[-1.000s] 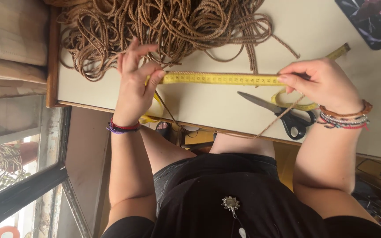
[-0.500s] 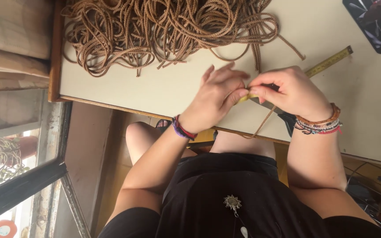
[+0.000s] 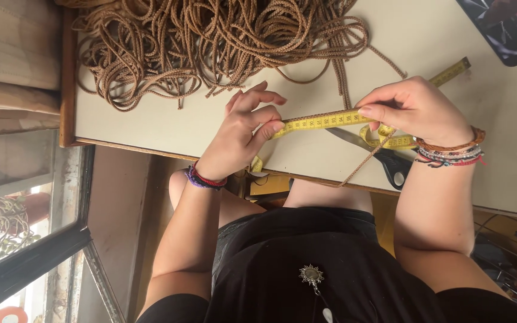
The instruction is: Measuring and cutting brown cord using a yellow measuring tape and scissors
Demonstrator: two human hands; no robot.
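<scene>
Head view, change noted against the half-second before — the two hands, then bunched together at the table's near edge, stood apart again. The left hand (image 3: 240, 134) had drawn away toward nine o'clock and the right hand (image 3: 417, 110) had stayed near three o'clock, so a short stretch of the yellow flexible measuring tape (image 3: 321, 121) ran taut between them; a second ago that stretch was longer. Judged: another length of cord was being measured off, hand over hand.

Grip: left thumb and forefinger pressed together on the tape with the thin brown braided cord (image 3: 363, 161) seemingly alongside it; the right fingertips pinched the same pair. Below the right hand the cord dropped toward six o'clock over the table edge.

Other items: black-handled steel scissors (image 3: 384, 158) lying flat under the right wrist, partly covered by a slack loop of tape; a large tangled heap of brown braided cord (image 3: 210, 42) at twelve o'clock.

Surface and room — a pale cream tabletop with a wooden rim (image 3: 169, 122); a dark tablet-like slab (image 3: 504, 30) at two o'clock; a dark-framed window (image 3: 25, 251) at eight o'clock, with foliage outside.
</scene>
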